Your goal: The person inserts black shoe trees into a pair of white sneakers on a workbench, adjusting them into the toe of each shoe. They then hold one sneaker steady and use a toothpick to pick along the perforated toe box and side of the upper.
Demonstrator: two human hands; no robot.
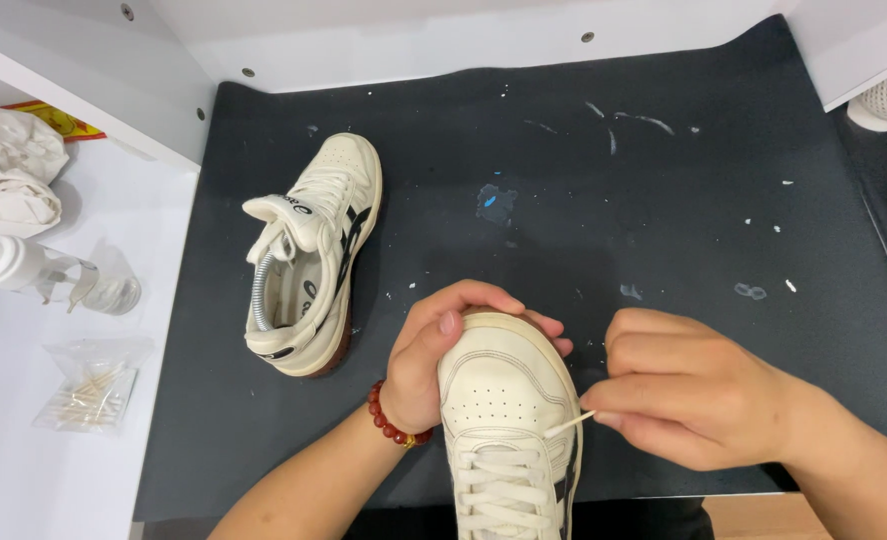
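The cream sneaker (509, 420) is lying toe-away at the near edge of the dark mat (664, 200), its laces facing up and its heel running out of view at the bottom; the left hand (434, 365) is wrapping over the toe cap, fingers curled around the front rim and clamped on the shoe, a red bead bracelet (394, 425) sitting at the wrist; the right hand (694, 400) is closed in a pinch on a thin cotton swab (569, 425), whose tip is touching the shoe's side just beside the top eyelets; the likeliest fault here, as a judgement, is the slender stick bending or snapping if the pinch is pressing too hard against the panel, or the tip skidding off the seam and smearing dirt onto the perforated toe; the shoe is also overhanging the mat's near edge, so a loosening left grip could be letting it tip toward the person; further out, the second sneaker (314, 255) is resting on its side well apart to the left, a grey shoe-tree coil showing inside it; white flecks and a small blue smear (494, 203) are dotting the mat and could be transferring to the cleaned leather; on the white shelf (24, 480) a bag of swabs (89, 395), a clear pump bottle (54, 275) and crumpled cloth (9, 170) are waiting.
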